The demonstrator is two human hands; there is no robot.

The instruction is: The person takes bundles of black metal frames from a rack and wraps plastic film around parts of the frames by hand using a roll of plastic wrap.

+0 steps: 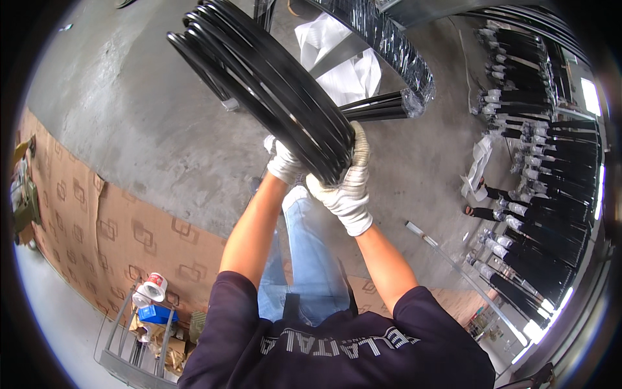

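Note:
A thick bundle of long black strips or tubes [272, 84] is held up in front of me, sloping from the upper left down to my hands. My gloved right hand [346, 185] wraps round its near end, fingers along the right side. My gloved left hand [283, 161] grips its left side, partly hidden behind the bundle. Both gloves are white knit. Whether the black pieces are solid or hollow I cannot tell.
Film-wrapped black lengths [389, 45] and white sheeting [346, 74] lie on the grey floor ahead. Many black bundles [538, 168] line the right side. A metal bar [466, 279] lies at right. Patterned brown sheeting [129, 227] covers the left; a metal cart [133, 363] stands lower left.

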